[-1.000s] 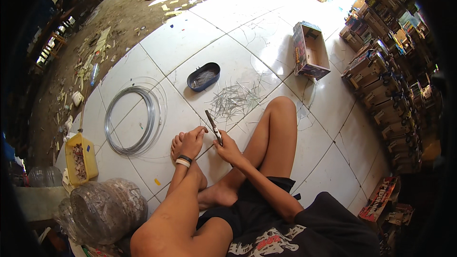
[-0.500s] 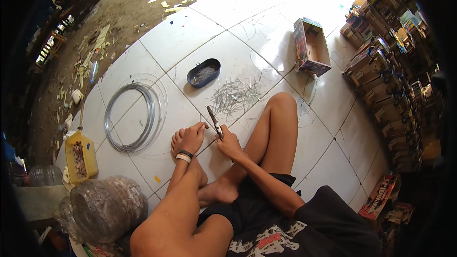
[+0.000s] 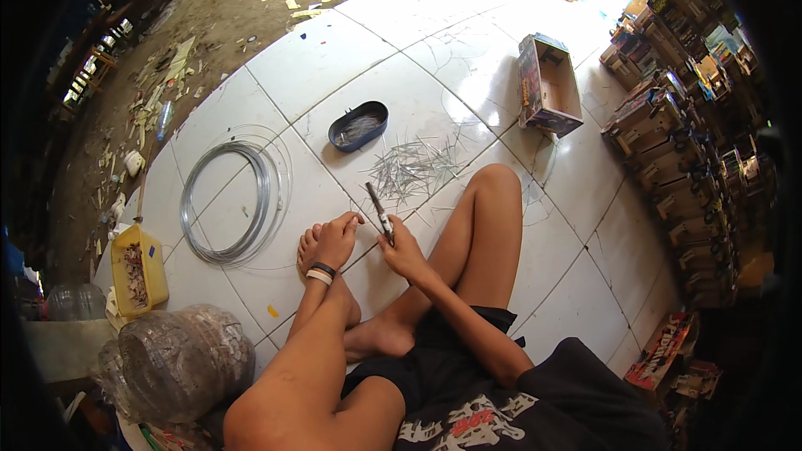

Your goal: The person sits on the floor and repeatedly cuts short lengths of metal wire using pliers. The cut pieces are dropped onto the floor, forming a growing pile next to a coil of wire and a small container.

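Note:
My right hand (image 3: 403, 250) is wrapped round the handles of a pair of pliers (image 3: 378, 205), whose dark jaws point up and away from me. Close by on the left, my left hand (image 3: 339, 238) rests over my foot, with thumb and fingers pinched together. Whatever is between those fingertips is too small to make out. Just beyond the plier jaws lies a loose pile of short cut wires (image 3: 415, 165) on the white tiles. A dark blue oval container (image 3: 357, 127) behind the pile has more wire pieces in it. To the left lies a coil of silvery wire (image 3: 266, 200).
An open cardboard box (image 3: 558, 88) stands at the far right. Stacked wooden toy vehicles (image 3: 668, 142) line the right side. At left are a yellow bin (image 3: 140, 271) with scraps and a large cloudy plastic bottle (image 3: 180, 359). Littered dirt ground (image 3: 180, 58) borders the tiles.
Both hands keep nearly the same place and grip. The whole view has shifted very slightly.

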